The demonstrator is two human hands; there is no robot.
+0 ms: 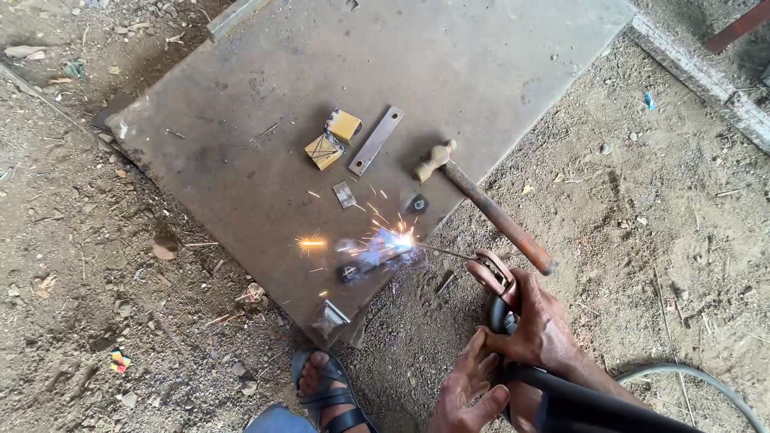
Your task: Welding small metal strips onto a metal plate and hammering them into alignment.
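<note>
My right hand [544, 327] grips a welding electrode holder [496, 277] whose thin rod [445, 252] reaches left to a small metal workpiece [377, 256] on the steel plate [265, 72]. A bright arc and sparks [399, 238] burst at the rod's tip. My left hand [468, 391] rests just below the right, fingers spread, touching the black cable [593, 401]. A hammer [481, 202] with a rusty handle lies beside the weld.
Two yellow blocks [334, 138], a flat drilled bar [375, 140], a small plate piece [344, 194] and a nut [417, 204] lie on the plate. My sandalled foot [325, 389] stands at its near corner. Dirt ground surrounds it; a concrete edge [706, 76] runs at upper right.
</note>
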